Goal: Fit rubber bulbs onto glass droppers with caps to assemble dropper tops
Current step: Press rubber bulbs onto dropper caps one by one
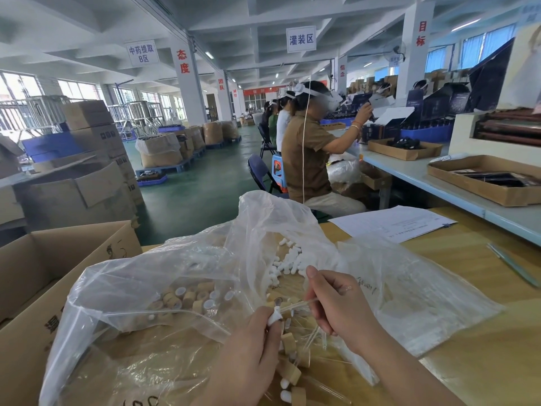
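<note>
both hands meet low over a wooden table (483, 356). left hand (248, 347) pinches a small white rubber bulb (275, 317) between thumb and fingertips, fingers curled round it. right hand (339, 306) grips a thin glass dropper (298, 304) in curled fingers, with the tube's near end at the bulb; whether it is seated inside i cannot tell. just below the left hand lie finished dropper tops (291, 375), tan caps with white bulbs, mixed with loose glass tubes. a crumpled clear plastic bag (175, 259) spreads across the table around the hands; inside it on the left sits a heap of tan caps (190, 297), and beyond the hands a pile of loose white bulbs (288, 260). an open cardboard box (44, 273) stands at the left edge, touching the bag. a printed sheet of paper (392, 222) lies on the far part of the table.
</note>
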The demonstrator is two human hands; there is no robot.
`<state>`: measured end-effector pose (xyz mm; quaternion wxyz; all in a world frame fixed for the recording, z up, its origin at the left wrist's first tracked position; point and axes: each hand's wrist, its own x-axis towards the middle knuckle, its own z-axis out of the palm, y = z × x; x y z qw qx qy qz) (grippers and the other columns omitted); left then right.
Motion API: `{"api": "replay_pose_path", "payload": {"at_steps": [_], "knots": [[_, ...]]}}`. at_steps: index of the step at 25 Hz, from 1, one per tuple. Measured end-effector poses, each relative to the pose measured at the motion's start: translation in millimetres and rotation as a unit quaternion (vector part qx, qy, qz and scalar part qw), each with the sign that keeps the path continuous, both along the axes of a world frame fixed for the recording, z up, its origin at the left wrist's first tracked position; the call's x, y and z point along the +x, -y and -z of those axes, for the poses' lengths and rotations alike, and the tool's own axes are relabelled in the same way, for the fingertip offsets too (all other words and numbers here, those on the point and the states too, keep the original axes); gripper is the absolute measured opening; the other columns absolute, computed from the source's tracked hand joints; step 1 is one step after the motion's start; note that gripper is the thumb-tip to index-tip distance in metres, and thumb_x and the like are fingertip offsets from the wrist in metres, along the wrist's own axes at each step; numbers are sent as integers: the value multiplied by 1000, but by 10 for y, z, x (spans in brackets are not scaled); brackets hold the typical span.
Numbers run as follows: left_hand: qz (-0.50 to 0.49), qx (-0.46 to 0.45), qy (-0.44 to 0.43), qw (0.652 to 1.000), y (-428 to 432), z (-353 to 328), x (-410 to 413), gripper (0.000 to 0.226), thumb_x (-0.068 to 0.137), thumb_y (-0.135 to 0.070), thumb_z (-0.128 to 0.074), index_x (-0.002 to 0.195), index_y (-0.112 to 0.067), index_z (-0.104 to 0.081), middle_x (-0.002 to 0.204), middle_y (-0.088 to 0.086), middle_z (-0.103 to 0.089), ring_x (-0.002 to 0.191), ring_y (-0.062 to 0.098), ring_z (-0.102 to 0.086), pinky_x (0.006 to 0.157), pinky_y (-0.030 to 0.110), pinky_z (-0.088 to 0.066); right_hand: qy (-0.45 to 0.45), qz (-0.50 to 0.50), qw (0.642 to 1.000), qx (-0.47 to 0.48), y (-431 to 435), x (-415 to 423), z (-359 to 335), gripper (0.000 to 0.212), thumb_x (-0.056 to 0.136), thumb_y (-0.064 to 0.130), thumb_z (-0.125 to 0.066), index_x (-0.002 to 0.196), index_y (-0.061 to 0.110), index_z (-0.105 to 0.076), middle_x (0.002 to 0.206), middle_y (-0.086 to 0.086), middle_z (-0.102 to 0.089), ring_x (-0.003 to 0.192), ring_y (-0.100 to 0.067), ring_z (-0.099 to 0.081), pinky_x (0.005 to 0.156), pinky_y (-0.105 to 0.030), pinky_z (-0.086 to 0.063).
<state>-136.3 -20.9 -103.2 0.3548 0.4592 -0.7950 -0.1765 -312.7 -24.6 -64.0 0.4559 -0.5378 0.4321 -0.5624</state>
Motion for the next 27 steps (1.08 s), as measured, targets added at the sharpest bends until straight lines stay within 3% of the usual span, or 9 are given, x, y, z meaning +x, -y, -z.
{"api": "replay_pose_path", "payload": {"at_steps": [4,8,10,13,16,19,22,27], "knots": [[-4,19,20,1000,13,-5,3,11,97,-39,-40,101,-33,-48,76,-11,-55,73,0,-54,66,21,-43,-5,-11,1000,1,7,18,30,45,83,47,-51,50,18,-58,43,-7,-46,27,-14,-32,34,-17,-27],[-16,26,6,1000,54,11,16,13,97,-28,-48,104,-23,-58,80,-10,-61,77,2,-57,70,21,-46,-4,-20,1000,9,7,55,61,45,84,46,-51,50,18,-59,44,-7,-46,26,-13,-32,34,-16,-27],[-19,30,-3,999,52,-2,19,9,96,-24,-51,96,-30,-58,76,-10,-61,74,0,-57,65,16,-43,10,-22,999,23,15,58,84,46,87,45,-50,51,17,-60,45,-8,-46,25,-13,-31,34,-15,-26],[-2,31,-15,999,44,-32,40,26,95,-20,-54,85,-43,-51,72,-14,-61,74,-5,-56,63,11,-39,33,-27,998,45,34,55,123,49,96,36,-48,55,13,-61,45,-8,-47,25,-13,-30,34,-15,-25],[10,22,-14,1000,38,-55,69,24,94,-19,-54,89,-42,-53,70,-24,-60,77,-12,-56,65,7,-39,57,-35,996,66,35,65,134,50,99,33,-47,55,12,-61,44,-7,-46,25,-12,-30,35,-15,-24],[12,23,-10,1000,25,-58,77,26,94,-22,-53,89,-47,-50,72,-24,-62,83,-9,-57,67,8,-42,68,-46,993,86,31,67,124,50,99,32,-48,54,13,-61,45,-6,-46,26,-12,-31,35,-15,-23],[7,40,2,999,19,-53,66,26,96,-26,-50,90,-51,-47,78,-19,-66,90,-4,-58,72,11,-45,38,-53,995,72,22,57,111,50,99,33,-48,55,14,-60,46,-7,-47,27,-13,-32,36,-15,-24],[12,37,22,999,18,-83,66,29,97,-19,-48,88,-47,-48,90,-30,-60,86,-7,-56,68,7,-41,-62,-55,997,0,10,30,104,45,100,29,-46,61,8,-54,46,3,-53,29,-10,-38,36,-16,-30]]}}
